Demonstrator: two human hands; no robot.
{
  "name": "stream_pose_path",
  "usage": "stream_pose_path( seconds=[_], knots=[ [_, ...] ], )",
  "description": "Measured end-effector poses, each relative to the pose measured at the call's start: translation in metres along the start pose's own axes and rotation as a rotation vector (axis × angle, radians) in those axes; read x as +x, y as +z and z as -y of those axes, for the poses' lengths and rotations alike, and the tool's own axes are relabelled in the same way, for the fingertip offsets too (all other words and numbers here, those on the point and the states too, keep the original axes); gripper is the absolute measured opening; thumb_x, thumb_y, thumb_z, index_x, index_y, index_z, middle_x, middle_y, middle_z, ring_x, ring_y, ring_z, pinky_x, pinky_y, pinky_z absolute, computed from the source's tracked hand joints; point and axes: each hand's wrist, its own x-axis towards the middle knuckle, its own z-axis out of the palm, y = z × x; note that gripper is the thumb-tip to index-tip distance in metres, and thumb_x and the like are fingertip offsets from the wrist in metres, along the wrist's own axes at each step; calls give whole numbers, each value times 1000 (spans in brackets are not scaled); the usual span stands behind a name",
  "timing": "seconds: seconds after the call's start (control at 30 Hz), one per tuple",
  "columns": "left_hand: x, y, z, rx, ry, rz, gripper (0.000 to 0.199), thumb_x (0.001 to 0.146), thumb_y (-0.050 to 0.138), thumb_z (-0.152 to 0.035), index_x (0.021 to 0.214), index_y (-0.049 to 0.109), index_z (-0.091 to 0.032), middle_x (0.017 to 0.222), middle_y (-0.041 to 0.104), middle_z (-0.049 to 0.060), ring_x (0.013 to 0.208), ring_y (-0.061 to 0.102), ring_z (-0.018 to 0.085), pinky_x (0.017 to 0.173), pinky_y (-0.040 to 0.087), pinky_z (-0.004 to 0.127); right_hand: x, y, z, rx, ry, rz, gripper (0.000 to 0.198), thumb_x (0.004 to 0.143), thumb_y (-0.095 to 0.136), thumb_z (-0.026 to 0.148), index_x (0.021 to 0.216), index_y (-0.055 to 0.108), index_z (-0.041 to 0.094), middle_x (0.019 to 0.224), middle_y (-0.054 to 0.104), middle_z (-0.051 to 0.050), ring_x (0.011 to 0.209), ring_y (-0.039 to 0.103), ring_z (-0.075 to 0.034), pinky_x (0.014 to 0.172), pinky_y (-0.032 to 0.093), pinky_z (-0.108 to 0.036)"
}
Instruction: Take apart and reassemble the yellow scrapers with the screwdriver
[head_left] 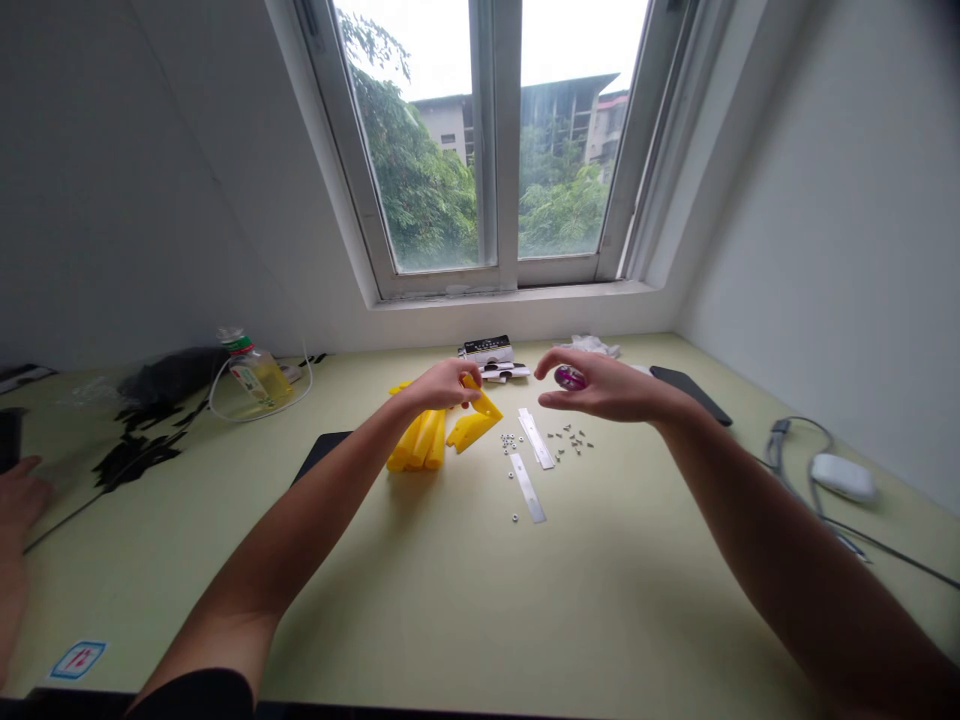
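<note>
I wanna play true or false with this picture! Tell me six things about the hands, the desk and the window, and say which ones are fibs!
1. The left hand holds a yellow piece. True.
2. The small screws lie left of the silver strips. False: they lie to the right; the nuts are on the left.
3. The bottle has yellow liquid in it. True.
4. The right hand touches the window. False: it is over the desk, apart from the window.
5. Green trees show outside. True.
6. No other yellow pieces are on the desk. False: a bunch lies near the left hand.
</note>
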Motion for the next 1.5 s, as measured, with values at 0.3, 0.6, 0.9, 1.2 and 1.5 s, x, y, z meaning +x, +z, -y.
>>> stream_pose_path(
  seconds=[0.3,0.6,0.9,1.2,1.5],
  knots=[
    [-3,-4,0,193,58,-24,10,76,65,-23,85,66,-20,92,71,3,84,66,19,71,52,28,1,0,-3,19,22,14,45,79,58,60,101,61,21,79,54,-1,66,46,-14,61,34,-27],
    [5,-3,-5,73,86,72,52,71,65,-13,122,59,-24,97,68,4,78,65,16,63,52,24,0,-2,-4,-6,3,-6,41,80,59,58,100,61,21,83,56,-2,69,48,-15,63,36,-27],
    [25,14,-10,476,75,281,38,74,65,-21,111,71,-24,96,72,3,68,64,15,61,48,24,-1,-3,-3,-17,22,4,40,81,58,58,99,62,22,85,58,-3,71,51,-16,64,37,-28],
    [29,43,-3,700,79,273,38,68,66,-14,105,71,-20,103,70,7,85,64,21,71,49,27,-2,-4,-4,-7,14,-4,39,81,59,57,98,62,23,85,59,-2,72,51,-16,64,38,-28],
    [10,42,-14,762,199,142,20,81,59,-18,97,69,-17,98,68,9,89,64,25,73,50,33,-1,-3,-5,-25,15,19,38,81,58,58,96,62,23,84,60,-2,72,53,-16,65,39,-28]
  ],
)
